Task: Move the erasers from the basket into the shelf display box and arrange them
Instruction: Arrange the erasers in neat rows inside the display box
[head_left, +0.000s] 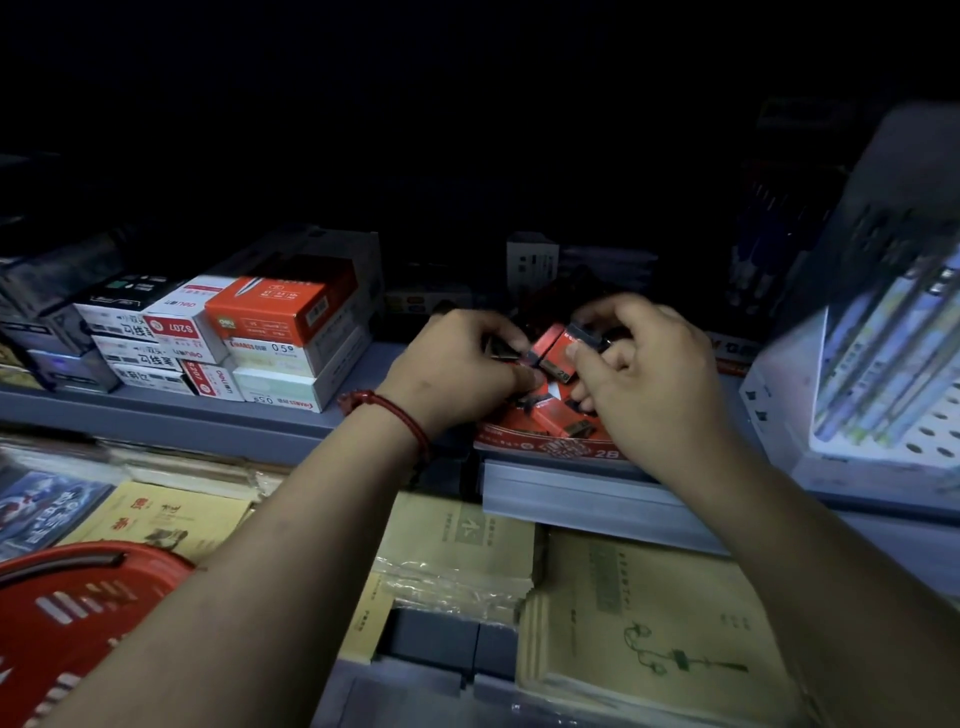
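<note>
Both of my hands are over the red display box (550, 446) that stands on the grey shelf (218, 415). My left hand (457, 364) pinches a dark eraser at its fingertips. My right hand (639, 364) grips red-and-black erasers (553, 343) marked 2B, held just above the box. Several more red erasers (553, 415) lie jumbled inside the box under my hands. The red basket (78, 618) sits at the lower left, below my left forearm; its inside is not visible.
Stacked red and white stationery boxes (260, 332) stand left of the display box on the shelf. A rack of pens (883, 364) leans at the right. Yellow notebooks (649, 634) lie on the lower shelf. The shelf's back is dark.
</note>
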